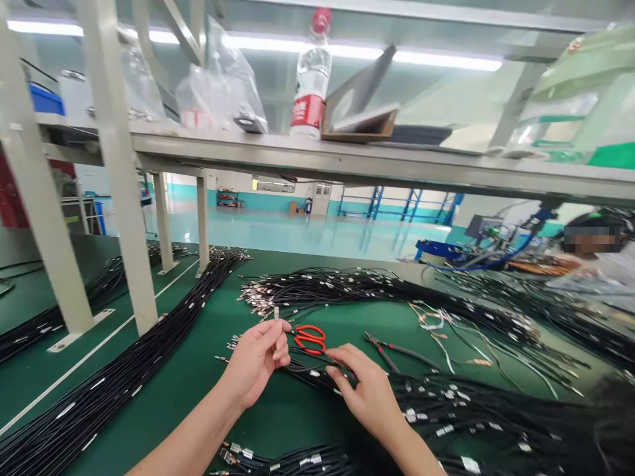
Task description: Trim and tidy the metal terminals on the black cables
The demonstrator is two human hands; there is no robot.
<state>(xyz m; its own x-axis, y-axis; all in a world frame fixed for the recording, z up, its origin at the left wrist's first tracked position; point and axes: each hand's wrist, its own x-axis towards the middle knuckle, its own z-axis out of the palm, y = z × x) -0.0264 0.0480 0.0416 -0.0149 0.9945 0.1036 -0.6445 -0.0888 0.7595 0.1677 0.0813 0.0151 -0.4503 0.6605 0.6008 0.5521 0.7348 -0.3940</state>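
My left hand (260, 357) is closed in a pinch on a thin cable, whose metal terminal (276, 313) sticks up above the fingertips. The rest of that cable is hidden by the hand. Over a bundle of black cables (446, 390) with white labels, my right hand (364, 390) has its thumb and forefinger apart. Some cables pass behind its fingers, and I see none clearly gripped. Red-handled scissors (311, 339) lie between the two hands, their blades partly behind the left fingertips. Pliers (391, 349) with dark handles rest open beyond my right hand.
Another black cable bundle (357, 285) lies behind the scissors, and a long one (143, 350) runs along the left. Pale loose wires (461, 337) lie at the right. Metal posts (122, 165) hold a shelf (297, 153) with a bottle (311, 79). A person (595, 251) sits far right.
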